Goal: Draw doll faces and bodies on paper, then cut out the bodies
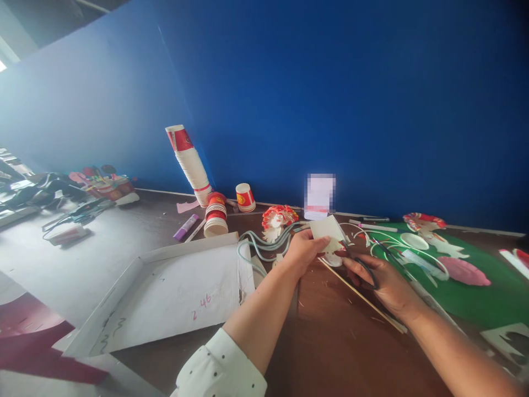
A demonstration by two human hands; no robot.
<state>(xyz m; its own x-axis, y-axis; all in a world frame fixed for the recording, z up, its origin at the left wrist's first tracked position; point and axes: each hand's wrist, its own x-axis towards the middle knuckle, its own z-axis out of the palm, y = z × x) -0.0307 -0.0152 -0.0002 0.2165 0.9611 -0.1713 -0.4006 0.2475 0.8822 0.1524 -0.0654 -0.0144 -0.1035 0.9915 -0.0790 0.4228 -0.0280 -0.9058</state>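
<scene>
The left hand (305, 249) pinches a small cream piece of paper (327, 229) between thumb and fingers, holding it up just above the brown table (330, 342); the right hand (386, 284) is closed around a pair of black-handled scissors (366, 267), fingers through the loops, the blades meeting the paper's lower right edge. The largest thing around them is the blue wall (351, 94) at the far side. On the near left lies a wide white cardboard tray (173, 292) with pink numbers written on it, and to the right a green sheet (475, 298) carrying white paper rings, cut-outs and a pink leaf shape (469, 271). Far left of centre a tall leaning stack of paper cups (190, 162) rests against the wall, with a shorter red-and-white stack (215, 215) and a single cup (245, 197) near it. A red paper-cup figure (278, 218) stands just beyond the left hand, pale curved strips (264, 245) trailing from it. A thin wooden stick (363, 298) runs under the right hand — diagonal, toward the near right. A purple glue stick (185, 227) lies left of the short stack.
</scene>
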